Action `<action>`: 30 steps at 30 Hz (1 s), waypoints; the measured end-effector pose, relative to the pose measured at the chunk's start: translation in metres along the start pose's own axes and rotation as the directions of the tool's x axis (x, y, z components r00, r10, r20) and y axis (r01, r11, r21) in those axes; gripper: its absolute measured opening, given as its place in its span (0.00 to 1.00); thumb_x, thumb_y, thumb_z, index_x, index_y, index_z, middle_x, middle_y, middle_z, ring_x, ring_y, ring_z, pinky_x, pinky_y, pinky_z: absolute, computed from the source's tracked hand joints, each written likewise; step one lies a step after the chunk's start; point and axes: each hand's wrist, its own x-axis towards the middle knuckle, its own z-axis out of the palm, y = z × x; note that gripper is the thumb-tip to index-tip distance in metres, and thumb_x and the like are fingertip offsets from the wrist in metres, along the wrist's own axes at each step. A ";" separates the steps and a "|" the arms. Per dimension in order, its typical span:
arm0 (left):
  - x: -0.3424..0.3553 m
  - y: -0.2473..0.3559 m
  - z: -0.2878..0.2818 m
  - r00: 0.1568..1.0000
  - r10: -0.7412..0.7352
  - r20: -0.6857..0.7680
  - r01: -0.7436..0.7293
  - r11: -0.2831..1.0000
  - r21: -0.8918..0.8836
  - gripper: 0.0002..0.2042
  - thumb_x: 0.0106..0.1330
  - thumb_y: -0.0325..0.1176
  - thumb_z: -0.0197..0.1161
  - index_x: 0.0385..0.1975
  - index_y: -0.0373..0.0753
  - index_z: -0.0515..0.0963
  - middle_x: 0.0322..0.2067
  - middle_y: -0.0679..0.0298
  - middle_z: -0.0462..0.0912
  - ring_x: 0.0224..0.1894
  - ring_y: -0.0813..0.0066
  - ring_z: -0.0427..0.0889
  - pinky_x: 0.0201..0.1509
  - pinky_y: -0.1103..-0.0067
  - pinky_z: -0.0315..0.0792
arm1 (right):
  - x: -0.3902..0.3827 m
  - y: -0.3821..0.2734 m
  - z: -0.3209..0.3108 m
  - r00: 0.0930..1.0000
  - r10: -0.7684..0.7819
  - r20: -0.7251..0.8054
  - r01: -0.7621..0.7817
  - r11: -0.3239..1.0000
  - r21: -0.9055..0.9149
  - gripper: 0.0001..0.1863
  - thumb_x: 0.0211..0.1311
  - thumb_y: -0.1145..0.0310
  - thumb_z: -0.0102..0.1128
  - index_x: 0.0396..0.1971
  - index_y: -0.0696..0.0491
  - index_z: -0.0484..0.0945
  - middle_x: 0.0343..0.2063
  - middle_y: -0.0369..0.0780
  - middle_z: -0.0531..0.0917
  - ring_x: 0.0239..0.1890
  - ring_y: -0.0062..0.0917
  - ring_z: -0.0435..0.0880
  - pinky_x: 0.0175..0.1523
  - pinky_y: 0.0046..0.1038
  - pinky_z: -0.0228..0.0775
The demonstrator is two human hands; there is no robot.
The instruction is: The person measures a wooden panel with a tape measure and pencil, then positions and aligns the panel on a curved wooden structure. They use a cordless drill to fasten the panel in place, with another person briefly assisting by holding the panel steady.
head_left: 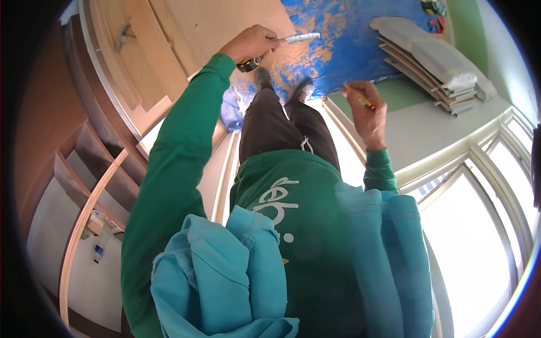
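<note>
My left hand (252, 43), in a green sleeve, is closed with a black-and-yellow tape measure (249, 64) showing under its palm. A short whitish strip (303, 38) sticks out to the right beyond its fingers; I cannot tell whether it is the tape's blade. Over on the right, my right hand (367, 115) is closed round a yellow pencil (366, 102) with a dark and red end. Both hands are raised apart from each other, in front of my legs.
A wooden panel (225, 14) and a hammer (122, 38) lie far left. Sawdust covers blue sheeting (360, 50) on the floor. Wrapped boards (428, 53) are stacked at right, beyond a window frame (479, 152). Shelving (84, 191) and a bottle (99, 252) are at left.
</note>
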 end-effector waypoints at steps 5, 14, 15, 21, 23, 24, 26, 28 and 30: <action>-0.063 0.062 -0.018 0.965 0.250 0.075 -0.245 0.966 -0.080 0.14 0.78 0.40 0.62 0.45 0.34 0.87 0.20 0.67 0.81 0.23 0.82 0.78 0.30 0.79 0.72 | 0.018 -0.105 -0.013 0.894 -0.431 0.120 0.446 0.880 -0.164 0.06 0.62 0.78 0.70 0.37 0.59 0.83 0.35 0.42 0.90 0.37 0.26 0.92 0.42 0.27 0.82; -0.143 0.155 -0.049 0.960 0.237 0.149 -0.217 0.966 -0.140 0.16 0.77 0.37 0.59 0.57 0.36 0.84 0.24 0.68 0.83 0.28 0.80 0.79 0.37 0.78 0.74 | 0.042 -0.169 -0.005 0.650 -0.711 0.267 0.754 0.646 -0.114 0.11 0.51 0.78 0.72 0.36 0.54 0.83 0.32 0.39 0.87 0.34 0.32 0.89 0.42 0.30 0.81; -0.148 0.155 -0.048 0.960 0.246 0.134 -0.227 0.963 -0.142 0.17 0.78 0.37 0.59 0.59 0.37 0.83 0.24 0.68 0.82 0.27 0.81 0.79 0.35 0.79 0.74 | 0.041 -0.173 -0.005 0.622 -0.731 0.280 0.779 0.613 -0.131 0.11 0.50 0.78 0.72 0.35 0.54 0.83 0.32 0.39 0.87 0.35 0.32 0.88 0.42 0.30 0.81; -0.169 0.174 -0.048 0.964 0.239 0.114 -0.223 0.965 -0.139 0.20 0.77 0.34 0.58 0.65 0.36 0.78 0.24 0.68 0.80 0.24 0.81 0.79 0.31 0.80 0.74 | 0.031 -0.187 -0.011 0.598 -0.740 0.307 0.791 0.607 -0.080 0.10 0.49 0.79 0.70 0.33 0.55 0.83 0.32 0.38 0.87 0.38 0.33 0.87 0.45 0.32 0.81; -0.178 0.182 -0.046 0.967 0.235 0.096 -0.222 0.967 -0.125 0.21 0.76 0.32 0.58 0.67 0.34 0.77 0.23 0.68 0.79 0.24 0.81 0.78 0.31 0.79 0.73 | 0.027 -0.190 -0.013 0.570 -0.759 0.315 0.812 0.578 -0.079 0.09 0.49 0.79 0.70 0.32 0.55 0.83 0.32 0.38 0.87 0.38 0.33 0.87 0.45 0.33 0.81; -0.181 0.185 -0.044 0.968 0.234 0.088 -0.222 0.967 -0.123 0.21 0.76 0.31 0.58 0.67 0.34 0.77 0.23 0.68 0.79 0.24 0.81 0.78 0.30 0.79 0.73 | 0.026 -0.190 -0.015 0.554 -0.767 0.324 0.823 0.562 -0.079 0.09 0.49 0.79 0.70 0.32 0.56 0.83 0.32 0.38 0.87 0.39 0.33 0.87 0.45 0.32 0.81; -0.186 0.189 -0.041 0.970 0.233 0.071 -0.224 0.968 -0.116 0.22 0.75 0.30 0.57 0.67 0.32 0.76 0.23 0.68 0.78 0.23 0.81 0.77 0.30 0.79 0.72 | 0.025 -0.192 -0.018 0.521 -0.783 0.340 0.845 0.528 -0.080 0.09 0.49 0.79 0.70 0.32 0.56 0.83 0.32 0.38 0.87 0.39 0.33 0.87 0.45 0.32 0.81; -0.188 0.191 -0.040 0.972 0.223 0.077 -0.215 0.972 -0.098 0.21 0.76 0.31 0.57 0.67 0.33 0.76 0.22 0.68 0.78 0.23 0.81 0.76 0.30 0.79 0.72 | 0.023 -0.191 -0.023 0.516 -0.787 0.339 0.847 0.528 -0.064 0.09 0.49 0.79 0.70 0.32 0.56 0.83 0.32 0.38 0.87 0.39 0.33 0.87 0.46 0.32 0.81; -0.192 0.196 -0.038 0.974 0.215 0.073 -0.209 0.974 -0.087 0.21 0.76 0.32 0.58 0.66 0.33 0.77 0.21 0.68 0.77 0.23 0.81 0.76 0.30 0.79 0.72 | 0.020 -0.191 -0.027 0.516 -0.787 0.337 0.846 0.530 -0.058 0.09 0.49 0.79 0.70 0.32 0.57 0.83 0.32 0.39 0.87 0.39 0.33 0.87 0.46 0.32 0.81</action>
